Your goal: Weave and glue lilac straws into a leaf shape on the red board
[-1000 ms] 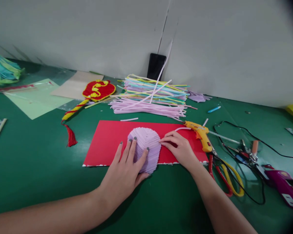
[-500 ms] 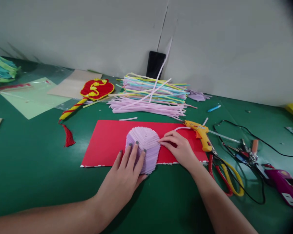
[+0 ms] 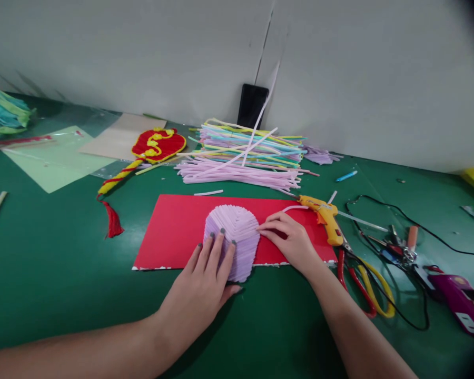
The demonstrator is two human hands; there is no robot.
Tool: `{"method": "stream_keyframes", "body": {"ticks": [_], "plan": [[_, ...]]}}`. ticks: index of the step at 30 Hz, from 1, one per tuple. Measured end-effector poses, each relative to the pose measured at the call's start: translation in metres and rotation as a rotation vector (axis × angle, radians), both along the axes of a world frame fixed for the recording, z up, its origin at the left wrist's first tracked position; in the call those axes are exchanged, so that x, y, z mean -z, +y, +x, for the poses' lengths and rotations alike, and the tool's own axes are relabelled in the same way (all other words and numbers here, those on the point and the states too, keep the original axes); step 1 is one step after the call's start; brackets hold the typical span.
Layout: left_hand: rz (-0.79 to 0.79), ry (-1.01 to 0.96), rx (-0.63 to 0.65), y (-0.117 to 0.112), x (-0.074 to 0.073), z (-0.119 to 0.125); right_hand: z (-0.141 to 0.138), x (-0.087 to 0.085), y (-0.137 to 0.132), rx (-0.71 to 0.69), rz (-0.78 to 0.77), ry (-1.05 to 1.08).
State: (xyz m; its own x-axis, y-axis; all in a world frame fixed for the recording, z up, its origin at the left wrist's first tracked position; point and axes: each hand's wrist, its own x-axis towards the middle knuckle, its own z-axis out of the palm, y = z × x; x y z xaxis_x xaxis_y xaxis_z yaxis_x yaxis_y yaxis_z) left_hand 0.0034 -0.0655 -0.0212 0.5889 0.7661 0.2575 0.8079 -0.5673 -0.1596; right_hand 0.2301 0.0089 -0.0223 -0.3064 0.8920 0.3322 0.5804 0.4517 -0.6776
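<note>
A rounded lilac panel of pipe cleaners laid side by side (image 3: 239,226) lies over a red board (image 3: 174,226) and past its front edge. My left hand (image 3: 203,279) rests on the panel's lower left, fingers stretched out and spread. At the panel's right edge, the thumb and forefinger of my right hand (image 3: 288,239) are pinched together against the rim. Whatever is between those fingertips is too small to make out. A pale pipe cleaner (image 3: 296,207) curves on the board just behind my right hand.
Right of the board lie a yellow glue gun (image 3: 322,213), red-handled pliers (image 3: 357,289), yellow-handled scissors (image 3: 383,289) and a black cord (image 3: 426,239). Behind are bundled pipe cleaners (image 3: 240,171) and a leaning phone (image 3: 252,105). A red fan-shaped piece with tassel (image 3: 158,145) lies left.
The left thumb has shifted slightly away from the panel's lower edge. My right hand keeps its pinch at the right rim, and the other things stay in place.
</note>
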Motion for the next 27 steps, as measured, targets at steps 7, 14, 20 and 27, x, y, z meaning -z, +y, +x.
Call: {"method": "stream_keyframes", "body": {"ticks": [7, 14, 20, 27], "plan": [[-0.114, -0.147, 0.062, 0.045, -0.018, -0.009, 0.000, 0.001, 0.001, -0.010, 0.018, -0.013], [-0.149, -0.261, 0.131, 0.060, -0.010, -0.011, -0.001, 0.001, -0.001, -0.029, 0.026, -0.021], [-0.165, -0.293, 0.060, 0.057, -0.012, -0.007, -0.001, 0.002, -0.001, -0.041, 0.016, -0.021], [-0.194, -0.324, 0.037, 0.056, -0.011, -0.007, -0.001, 0.001, -0.001, -0.036, 0.015, -0.022]]}}
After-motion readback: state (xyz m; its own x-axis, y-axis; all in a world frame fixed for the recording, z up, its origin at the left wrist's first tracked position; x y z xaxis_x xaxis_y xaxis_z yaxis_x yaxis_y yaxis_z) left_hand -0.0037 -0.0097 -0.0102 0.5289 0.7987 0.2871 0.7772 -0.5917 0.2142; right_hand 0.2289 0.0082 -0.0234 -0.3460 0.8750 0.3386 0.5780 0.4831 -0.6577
